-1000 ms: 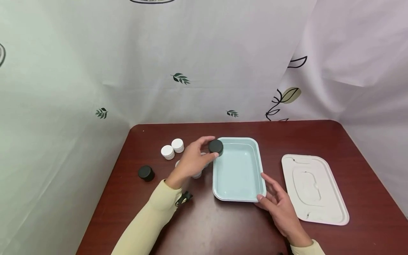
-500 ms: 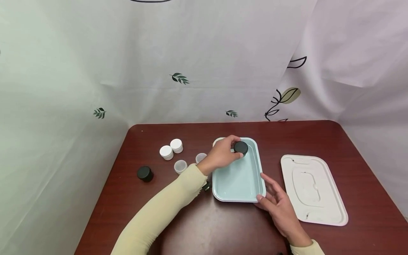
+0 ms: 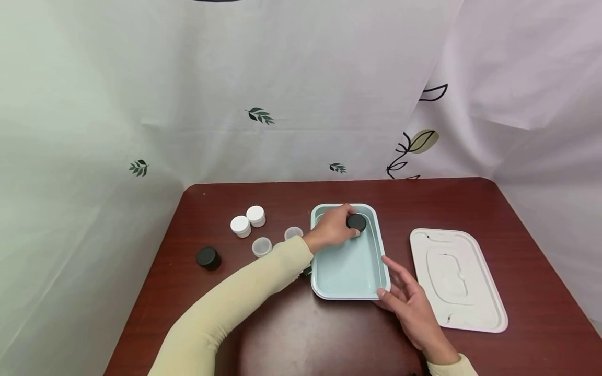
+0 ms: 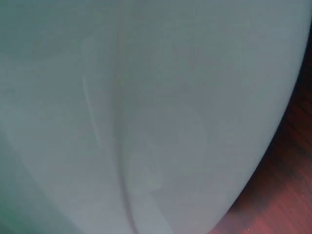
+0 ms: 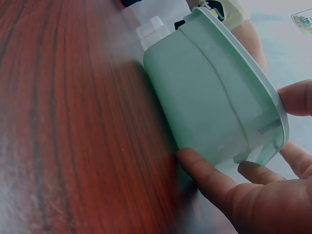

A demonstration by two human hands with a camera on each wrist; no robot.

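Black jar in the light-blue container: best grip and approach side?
Probably across its round side, from above and the left: the black jar is a short cylinder, top up, and the raised walls of the light-blue container would hinder a low reach. The left hand grips it so.

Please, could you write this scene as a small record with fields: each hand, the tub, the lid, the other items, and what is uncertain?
Left hand: holds a black jar inside the tub, near its far end
Right hand: holds the tub's near right corner
Light blue tub: uncovered, on the table
White lid: flat, right of the tub
Left of the tub: two white jars, another black jar, translucent cups
Uncertain: whether the held jar touches the tub's floor
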